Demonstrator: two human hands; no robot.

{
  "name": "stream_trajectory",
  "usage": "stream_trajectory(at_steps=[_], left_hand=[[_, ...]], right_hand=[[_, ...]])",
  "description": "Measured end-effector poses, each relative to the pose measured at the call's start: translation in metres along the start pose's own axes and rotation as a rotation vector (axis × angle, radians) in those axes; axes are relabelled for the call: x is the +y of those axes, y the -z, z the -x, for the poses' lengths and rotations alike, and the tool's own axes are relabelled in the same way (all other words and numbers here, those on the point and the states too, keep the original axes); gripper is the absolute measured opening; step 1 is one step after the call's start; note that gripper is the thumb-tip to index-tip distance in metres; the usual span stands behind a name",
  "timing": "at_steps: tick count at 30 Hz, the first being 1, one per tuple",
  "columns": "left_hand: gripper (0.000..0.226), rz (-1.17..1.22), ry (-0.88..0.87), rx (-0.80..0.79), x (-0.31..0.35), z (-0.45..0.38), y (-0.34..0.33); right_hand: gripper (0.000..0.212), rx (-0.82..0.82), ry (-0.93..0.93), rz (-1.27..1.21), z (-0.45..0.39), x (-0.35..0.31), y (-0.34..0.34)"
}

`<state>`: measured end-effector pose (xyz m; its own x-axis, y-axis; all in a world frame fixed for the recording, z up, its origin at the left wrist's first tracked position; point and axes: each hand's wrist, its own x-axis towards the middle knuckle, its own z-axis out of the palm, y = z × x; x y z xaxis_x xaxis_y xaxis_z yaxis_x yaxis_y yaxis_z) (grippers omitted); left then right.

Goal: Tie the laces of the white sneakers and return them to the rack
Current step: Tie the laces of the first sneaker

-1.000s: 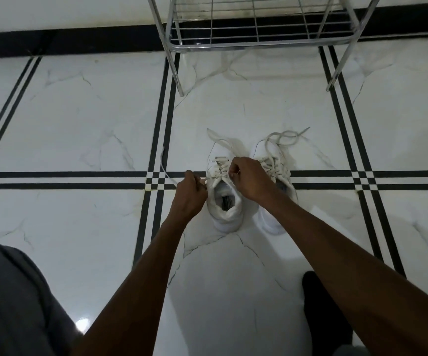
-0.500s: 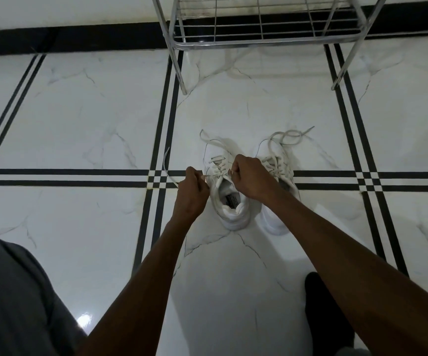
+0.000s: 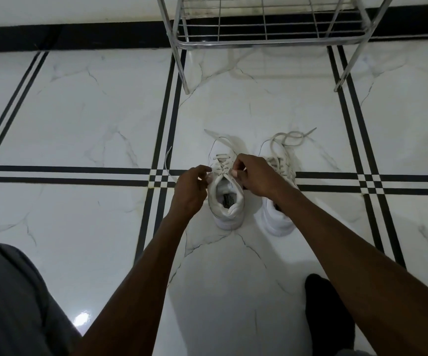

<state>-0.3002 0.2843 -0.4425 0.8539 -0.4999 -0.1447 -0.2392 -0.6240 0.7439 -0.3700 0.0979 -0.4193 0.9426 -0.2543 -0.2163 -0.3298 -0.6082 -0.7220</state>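
Two white sneakers stand side by side on the marble floor with their toes pointing away from me. My left hand (image 3: pixel 191 186) and my right hand (image 3: pixel 254 176) meet over the top eyelets of the left sneaker (image 3: pixel 227 209). Each hand pinches a strand of its lace. One lace end (image 3: pixel 168 160) trails out to the left of my left hand, and another (image 3: pixel 215 136) lies in front of the toe. The right sneaker (image 3: pixel 278 222) is partly hidden under my right wrist, and its loose laces (image 3: pixel 289 136) lie curled on the floor. The metal wire rack (image 3: pixel 264 41) stands beyond the shoes.
Two rack legs (image 3: pixel 183 73) (image 3: pixel 345 73) reach the floor just beyond the sneakers. A black skirting strip (image 3: pixel 66 37) runs along the wall. My grey-clad knee (image 3: pixel 7 304) is at the lower left and my black-socked foot (image 3: pixel 328 312) at the lower right.
Both hands have stayed on the left sneaker's lace and drawn slightly closer over the tongue. My left hand's fingers have loosened a little. The lace end in front of the toe has shifted.
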Motion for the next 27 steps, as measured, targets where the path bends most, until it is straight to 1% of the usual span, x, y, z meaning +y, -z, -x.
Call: stream_trajectory(at_steps=[2, 4, 5, 7, 8, 9, 10, 11, 13, 15, 17, 20, 24, 27], left_hand=[[0.027, 0.032, 0.013, 0.040, -0.001, -0.002, -0.002], [0.020, 0.040, -0.001, 0.076, 0.000, -0.001, -0.003], [0.018, -0.011, -0.023, 0.100, 0.000, -0.002, -0.002], [0.015, -0.266, -0.069, 0.136, 0.001, -0.004, -0.001], [0.014, -0.385, -0.094, 0.132, 0.001, -0.005, -0.001], [0.017, -0.421, -0.123, 0.112, 0.003, -0.004, -0.001], [0.022, -0.380, -0.153, 0.083, 0.002, -0.003, -0.003], [0.026, -0.272, -0.153, 0.063, 0.004, -0.001, -0.004], [0.028, -0.078, -0.059, 0.064, 0.004, 0.003, -0.008], [0.033, 0.008, 0.022, 0.105, 0.006, 0.005, -0.009], [0.034, 0.032, 0.062, 0.121, 0.007, 0.006, -0.010], [0.029, 0.029, 0.070, 0.146, 0.005, 0.007, -0.009], [0.025, 0.039, 0.072, 0.148, 0.003, 0.009, -0.008], [0.017, 0.035, 0.067, 0.126, 0.004, 0.009, -0.003]], right_hand=[[0.010, 0.028, -0.013, -0.044, -0.001, 0.000, 0.001], [0.007, 0.054, -0.004, -0.035, -0.003, 0.000, 0.002], [0.007, 0.066, 0.007, -0.017, -0.004, -0.001, 0.002], [0.011, 0.102, 0.025, 0.077, -0.006, -0.002, 0.002], [0.011, 0.120, 0.016, 0.140, -0.007, -0.001, 0.001], [0.011, 0.133, -0.003, 0.186, -0.005, -0.002, 0.001], [0.012, 0.138, -0.028, 0.206, -0.004, -0.002, 0.000], [0.013, 0.140, -0.052, 0.208, -0.003, -0.001, 0.000], [0.017, 0.137, -0.091, 0.204, -0.001, -0.001, -0.002], [0.017, 0.140, -0.110, 0.227, 0.000, -0.003, -0.003], [0.018, 0.130, -0.125, 0.239, 0.000, -0.005, -0.004], [0.027, 0.153, -0.175, 0.226, -0.002, -0.008, -0.009], [0.014, 0.149, -0.191, 0.279, -0.005, -0.008, -0.011], [0.008, 0.079, -0.180, 0.304, -0.008, -0.008, -0.002]])
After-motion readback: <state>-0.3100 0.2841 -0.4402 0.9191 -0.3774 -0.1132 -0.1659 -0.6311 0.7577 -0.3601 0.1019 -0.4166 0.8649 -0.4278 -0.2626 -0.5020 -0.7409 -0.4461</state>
